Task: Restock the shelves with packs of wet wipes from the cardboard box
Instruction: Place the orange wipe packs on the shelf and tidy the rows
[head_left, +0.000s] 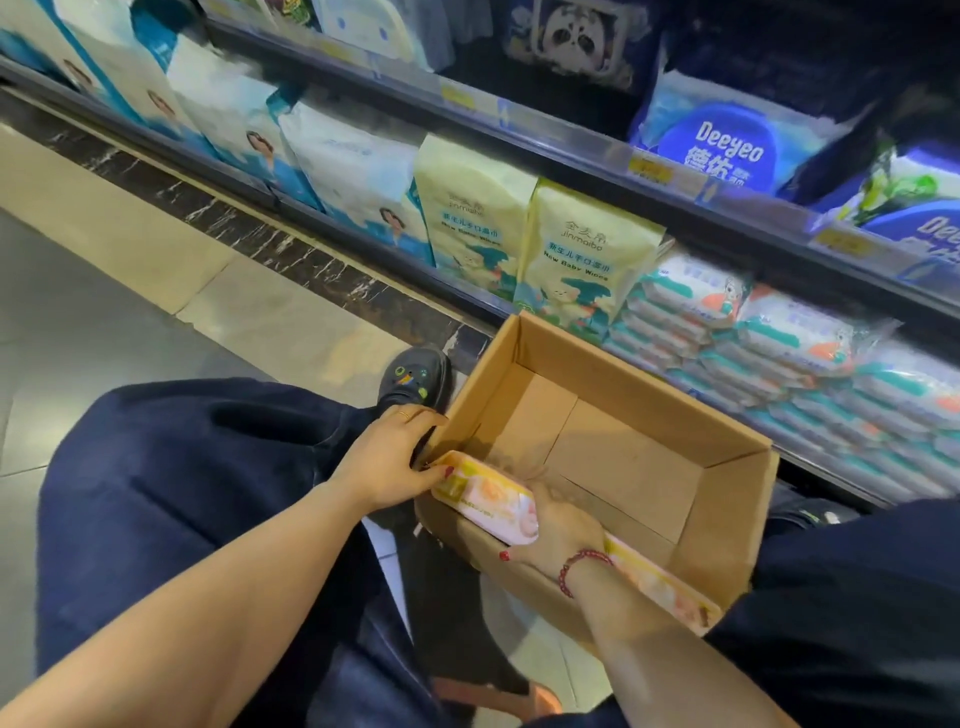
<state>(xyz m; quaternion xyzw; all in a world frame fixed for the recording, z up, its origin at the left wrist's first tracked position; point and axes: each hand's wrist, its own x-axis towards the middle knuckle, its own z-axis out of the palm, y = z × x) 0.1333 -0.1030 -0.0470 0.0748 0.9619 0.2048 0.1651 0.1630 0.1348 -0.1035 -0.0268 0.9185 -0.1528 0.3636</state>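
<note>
Both hands on one pack (488, 500) at the box (613, 364) corner: left hand (384, 462) pinches its end, right hand (556, 535) wraps it.

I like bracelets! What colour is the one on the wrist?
Red beads, on the right wrist's bracelet, in the head view.

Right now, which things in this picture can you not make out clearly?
- Head view: the second pack along the cardboard box near wall is partly hidden by the right hand and wrist.
- Yellow price tags on the shelf rail: too blurred to read.
- Deeyeo packs at right: cut off by the edge.
</note>
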